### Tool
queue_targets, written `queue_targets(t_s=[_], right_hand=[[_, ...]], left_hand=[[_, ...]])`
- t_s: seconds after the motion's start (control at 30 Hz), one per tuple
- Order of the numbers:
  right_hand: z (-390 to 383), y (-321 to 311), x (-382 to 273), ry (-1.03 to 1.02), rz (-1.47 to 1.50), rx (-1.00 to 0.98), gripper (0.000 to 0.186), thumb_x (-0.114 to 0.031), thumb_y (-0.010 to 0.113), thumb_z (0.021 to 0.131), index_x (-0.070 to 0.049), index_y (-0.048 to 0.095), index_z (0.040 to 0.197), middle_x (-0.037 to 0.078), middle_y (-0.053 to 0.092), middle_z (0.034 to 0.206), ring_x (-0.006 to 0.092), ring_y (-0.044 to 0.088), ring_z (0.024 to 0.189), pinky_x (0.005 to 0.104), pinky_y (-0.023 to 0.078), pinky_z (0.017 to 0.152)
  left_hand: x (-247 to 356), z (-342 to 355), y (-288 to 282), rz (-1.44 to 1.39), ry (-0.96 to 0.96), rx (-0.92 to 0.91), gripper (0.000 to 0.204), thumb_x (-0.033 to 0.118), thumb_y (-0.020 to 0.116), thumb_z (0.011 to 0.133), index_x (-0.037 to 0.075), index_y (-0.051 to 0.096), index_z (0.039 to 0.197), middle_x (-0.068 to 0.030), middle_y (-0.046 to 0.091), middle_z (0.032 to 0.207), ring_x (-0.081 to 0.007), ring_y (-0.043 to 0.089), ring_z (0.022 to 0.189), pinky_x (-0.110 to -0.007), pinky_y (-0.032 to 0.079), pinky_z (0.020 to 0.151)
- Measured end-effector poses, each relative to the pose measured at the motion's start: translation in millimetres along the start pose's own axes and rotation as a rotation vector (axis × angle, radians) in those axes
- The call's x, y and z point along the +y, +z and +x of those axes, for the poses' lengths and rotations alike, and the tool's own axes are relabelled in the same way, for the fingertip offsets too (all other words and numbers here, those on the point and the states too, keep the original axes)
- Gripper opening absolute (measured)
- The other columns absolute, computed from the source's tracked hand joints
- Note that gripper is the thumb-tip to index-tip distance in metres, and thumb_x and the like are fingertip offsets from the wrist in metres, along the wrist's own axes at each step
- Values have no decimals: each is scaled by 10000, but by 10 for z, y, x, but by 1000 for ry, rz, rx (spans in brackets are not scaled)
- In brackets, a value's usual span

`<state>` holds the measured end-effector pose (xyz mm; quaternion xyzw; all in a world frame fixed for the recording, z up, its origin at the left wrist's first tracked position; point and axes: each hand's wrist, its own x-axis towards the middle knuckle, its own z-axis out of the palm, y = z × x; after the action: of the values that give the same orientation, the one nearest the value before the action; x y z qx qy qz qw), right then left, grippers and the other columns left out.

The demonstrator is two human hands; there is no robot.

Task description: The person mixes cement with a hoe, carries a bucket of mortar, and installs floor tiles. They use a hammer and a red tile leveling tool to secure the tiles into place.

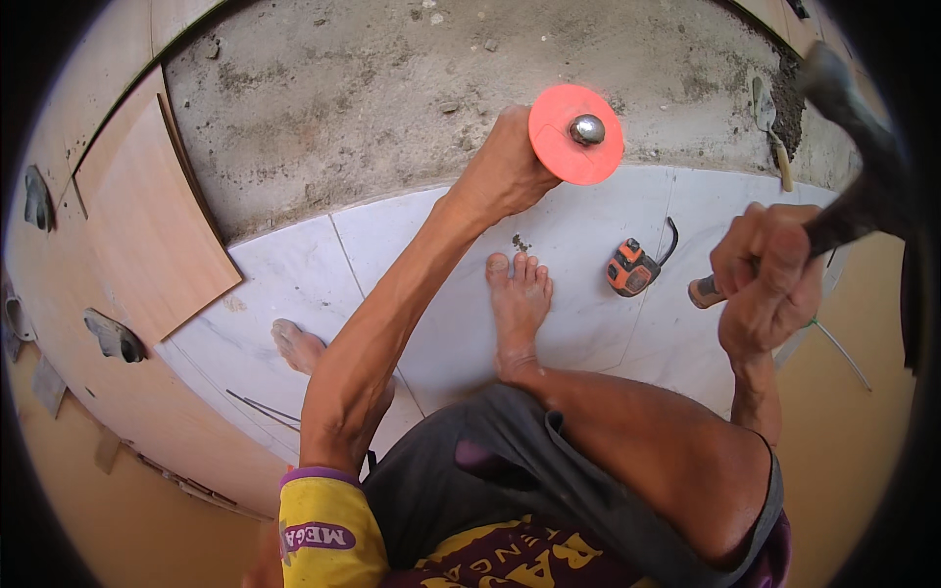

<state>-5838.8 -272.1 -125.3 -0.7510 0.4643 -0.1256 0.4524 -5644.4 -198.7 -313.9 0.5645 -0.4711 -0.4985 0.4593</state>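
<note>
My left hand (512,162) is closed around the grip of a chisel (587,129), just under its round orange hand guard (564,157). The metal striking end faces up through the disc; the blade below is hidden by the guard and hand. My right hand (769,279) grips a hammer (858,191), raised off to the right, with its dark head up and the handle's butt poking out below the fingers. Both hands are over white marbled floor tiles (412,245), near where they meet rough bare concrete (343,108).
An orange and black tape measure (633,268) lies on the tiles between my bare foot (520,304) and right hand. A trowel (781,157) rests by dark mortar at the far right. Wooden boards (157,225) lie at left, with a slipper (113,335) on one.
</note>
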Motion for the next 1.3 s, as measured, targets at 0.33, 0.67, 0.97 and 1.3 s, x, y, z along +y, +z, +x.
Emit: queue_targets(t_s=[0.33, 0.67, 0.97, 1.3], right_hand=[[-73, -65, -302, -48, -100, 103, 418, -382, 409, 1143, -68, 508, 886, -47, 383, 590, 24, 319, 484, 229, 241, 428], [-28, 61, 30, 252, 50, 10, 407, -425, 487, 1117, -70, 555, 930, -73, 378, 609, 12, 295, 491, 204, 237, 431], [23, 121, -86, 186, -25, -65, 408, -429, 506, 1109, -53, 570, 961, -71, 402, 629, 13, 297, 515, 209, 210, 459], [56, 301, 14, 320, -358, -307, 297, -262, 547, 1097, 30, 529, 1044, 187, 489, 591, 372, 521, 502, 409, 397, 500]], left_hand=[[-242, 85, -54, -28, 110, 206, 192, 75, 708, 921, -5, 703, 1096, -162, 751, 923, -356, 685, 804, -428, 554, 760], [27, -21, -298, -151, -122, 132, 135, 156, 701, 963, 24, 675, 950, 1, 552, 757, -111, 511, 675, -299, 490, 647], [-91, -88, -252, -64, -149, 27, 143, 135, 718, 925, 40, 702, 1032, -46, 674, 935, -160, 624, 881, -356, 524, 835], [-182, -157, -148, -38, -63, -131, 219, 166, 658, 958, 48, 691, 1140, -122, 711, 1084, -313, 653, 1006, -395, 514, 941]])
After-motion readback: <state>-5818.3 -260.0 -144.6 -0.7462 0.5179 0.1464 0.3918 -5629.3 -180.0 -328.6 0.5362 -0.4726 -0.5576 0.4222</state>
